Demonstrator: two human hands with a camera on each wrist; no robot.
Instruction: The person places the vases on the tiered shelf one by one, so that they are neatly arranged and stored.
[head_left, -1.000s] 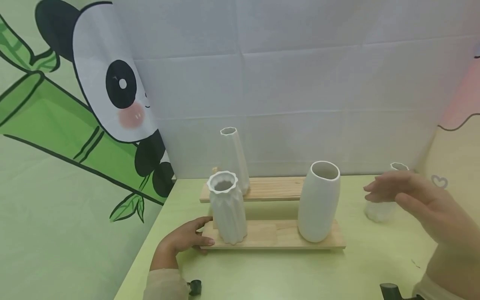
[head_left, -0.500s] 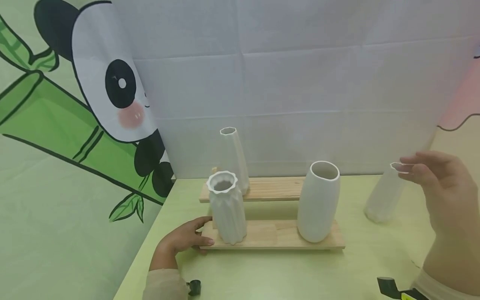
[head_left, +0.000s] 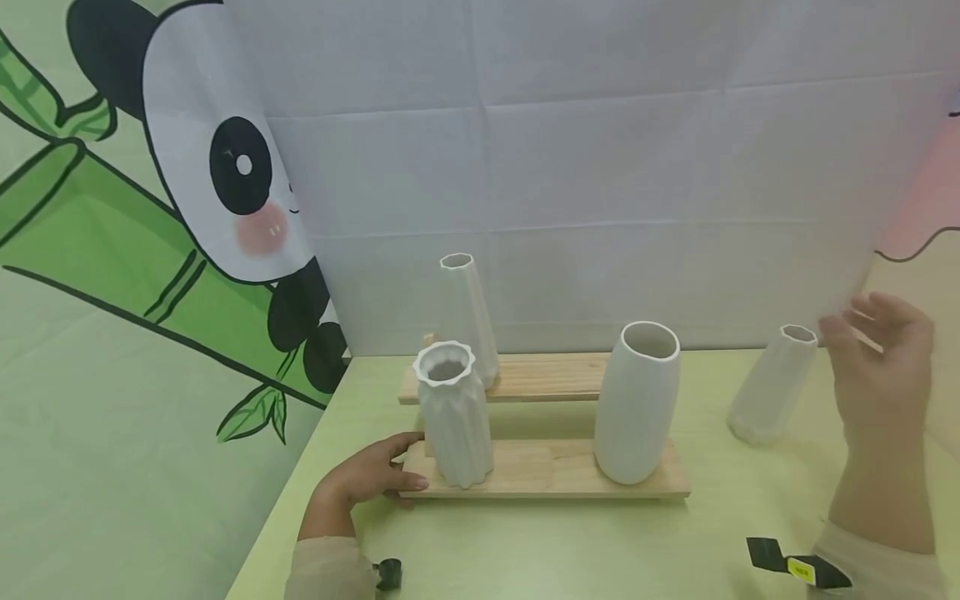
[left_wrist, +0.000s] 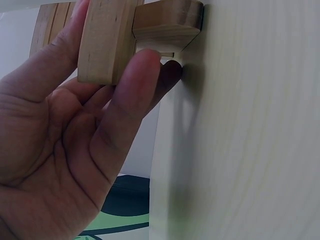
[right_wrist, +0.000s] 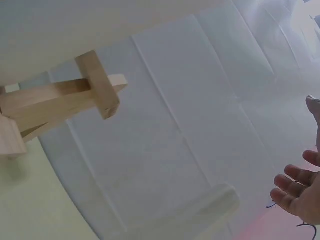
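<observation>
My left hand [head_left: 375, 473] grips the left end of a two-tier wooden stand [head_left: 528, 468]; in the left wrist view its thumb and fingers lie around the plank's end [left_wrist: 102, 45]. At the right, my right hand [head_left: 879, 354] is raised beside the mouth of a slim white vase [head_left: 772, 387] that stands on the table. Its fingers are loosely bent and hold nothing. In the right wrist view that hand [right_wrist: 302, 190] shows at the edge, apart from the vase [right_wrist: 210, 210]. A ribbed white vase [head_left: 457, 425] and a smooth wide vase [head_left: 637, 408] stand on the lower plank.
A tall narrow white vase [head_left: 472, 325] stands on the upper plank [head_left: 551, 379], behind the ribbed one. The pale table [head_left: 555, 550] meets a white backdrop [head_left: 585, 167] at the rear. A panda-printed cloth [head_left: 187, 167] hangs at the left.
My right hand has drawn back to the right from in front of the slim vase, which shows fully. My left hand, the stand and the vases have stayed put.
</observation>
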